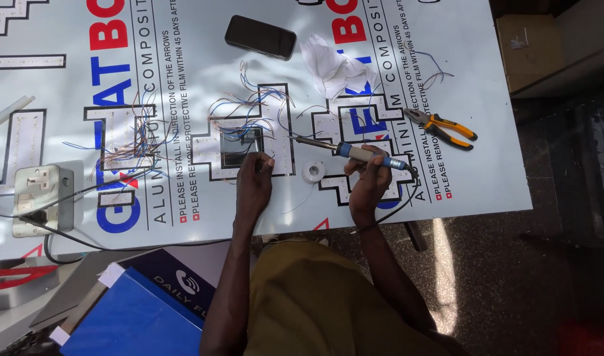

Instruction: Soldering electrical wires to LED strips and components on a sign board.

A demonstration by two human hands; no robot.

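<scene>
My right hand grips a blue-handled soldering iron. Its metal tip points left toward the letter-shaped light module with thin red and blue wires. My left hand rests on the lower edge of that module, its fingertips pinched on a thin wire near a dark square part. A small spool of solder lies on the white panel between my hands.
A black phone and a crumpled white tissue lie farther back. Orange-handled pliers sit to the right. A wall socket box with a cable is at left. A blue folder lies near my body.
</scene>
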